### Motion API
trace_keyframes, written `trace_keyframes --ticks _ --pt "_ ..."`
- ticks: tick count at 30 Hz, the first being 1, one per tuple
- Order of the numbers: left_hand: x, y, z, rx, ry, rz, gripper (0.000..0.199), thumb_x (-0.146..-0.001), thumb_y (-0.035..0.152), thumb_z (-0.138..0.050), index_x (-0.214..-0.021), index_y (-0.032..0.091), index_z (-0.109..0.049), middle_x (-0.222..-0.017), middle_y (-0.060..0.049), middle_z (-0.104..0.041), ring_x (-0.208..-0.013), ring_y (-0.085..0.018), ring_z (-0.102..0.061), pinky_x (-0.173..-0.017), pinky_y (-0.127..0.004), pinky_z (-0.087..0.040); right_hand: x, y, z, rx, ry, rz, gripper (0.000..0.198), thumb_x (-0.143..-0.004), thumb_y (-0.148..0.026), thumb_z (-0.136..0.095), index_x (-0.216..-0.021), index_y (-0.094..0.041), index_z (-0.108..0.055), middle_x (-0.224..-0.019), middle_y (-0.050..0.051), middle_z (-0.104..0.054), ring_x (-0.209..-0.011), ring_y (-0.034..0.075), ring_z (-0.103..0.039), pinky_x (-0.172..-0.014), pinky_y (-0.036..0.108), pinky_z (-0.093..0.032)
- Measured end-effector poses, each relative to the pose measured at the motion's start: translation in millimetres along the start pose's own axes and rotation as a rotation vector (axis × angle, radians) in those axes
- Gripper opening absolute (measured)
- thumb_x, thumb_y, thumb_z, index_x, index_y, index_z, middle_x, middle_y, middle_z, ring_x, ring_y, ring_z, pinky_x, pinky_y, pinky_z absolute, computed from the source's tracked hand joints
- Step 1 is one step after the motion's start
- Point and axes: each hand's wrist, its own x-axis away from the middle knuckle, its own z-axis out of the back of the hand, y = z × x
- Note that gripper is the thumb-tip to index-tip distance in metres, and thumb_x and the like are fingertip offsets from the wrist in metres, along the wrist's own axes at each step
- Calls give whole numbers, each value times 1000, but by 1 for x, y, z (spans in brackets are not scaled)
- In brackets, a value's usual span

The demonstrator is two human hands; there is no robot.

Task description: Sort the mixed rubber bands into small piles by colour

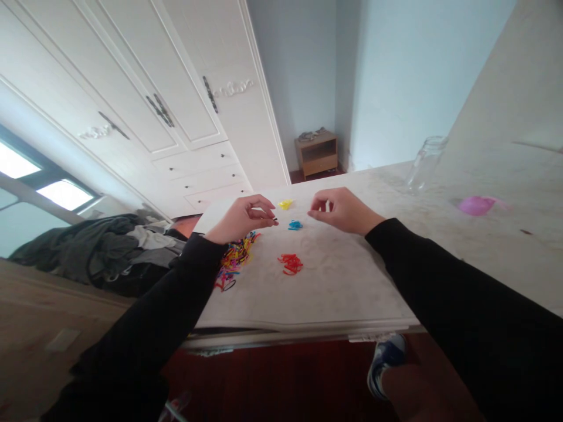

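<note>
My left hand point(246, 215) pinches a small black piece point(275, 220), seemingly a rubber band, between thumb and fingertips. Below that hand lies a mixed heap of coloured rubber bands point(237, 253), partly hidden by my left sleeve. My right hand point(336, 210) hovers across from it, thumb and fingers closed together; whatever they may hold is too small to make out. Between the two hands are a yellow pile of bands point(285, 204) and a blue pile of bands point(295, 225). A red pile of bands point(291, 264) sits closer to the table's front edge.
A clear glass jar point(426, 165) stands at the back right of the pale table point(325, 293). Farther right lies a pink balloon-like thing point(477, 205). Dark clothes point(101, 252) are heaped at the left. Beyond are a white wardrobe point(185, 76) and a small wooden cabinet point(317, 155).
</note>
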Motion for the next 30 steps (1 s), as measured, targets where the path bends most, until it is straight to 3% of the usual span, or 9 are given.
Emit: trace_keyframes --ticks 6,10,15,18,23,30 --pt "2 2 -12 9 -48 -10 45 -70 34 -91 -101 18 -63 -88 -4 -75 -84 -23 -80 -77 -34 -67 -1 -25 -32 -149 -57 198 8 -87 -22 -72 -93 -17 -71 -92 6 -72 -77 15 -61 -74 28 -47" --pt "4 4 -16 4 -85 -6 43 -70 35 -92 -99 18 -65 -88 -5 -77 -85 -23 -79 -79 -35 -68 -1 -27 -40 -184 -93 201 8 -91 -16 -66 -90 -16 -74 -85 4 -74 -76 15 -64 -75 27 -48" --pt "4 5 -22 31 -92 -7 42 -72 37 -91 -98 17 -65 -88 -6 -77 -83 -23 -80 -75 -34 -67 -4 -24 -35 -163 -69 212 11 -85 -11 -67 -79 -16 -75 -76 3 -72 -70 14 -63 -71 27 -46" --pt "3 6 -18 13 -17 -17 37 -74 38 -88 -94 17 -64 -91 -6 -76 -84 -23 -79 -76 -34 -66 -8 -8 -13 -119 22 88 9 -84 -16 -68 -79 -16 -75 -77 4 -73 -70 15 -62 -70 27 -47" --pt "0 3 4 -112 137 17 28 -79 36 -80 -92 17 -65 -67 -2 -70 -66 -18 -74 -62 -30 -59 -6 43 31 89 239 -252 5 -75 -16 -70 -72 -16 -73 -74 5 -73 -69 17 -61 -71 31 -46" --pt "-5 -13 21 -233 176 -15 18 -77 30 -76 -81 16 -65 -56 1 -63 -53 -14 -64 -54 -26 -49 1 67 30 117 221 -371 7 -73 -21 -71 -74 -16 -75 -76 7 -74 -71 19 -61 -71 32 -46"
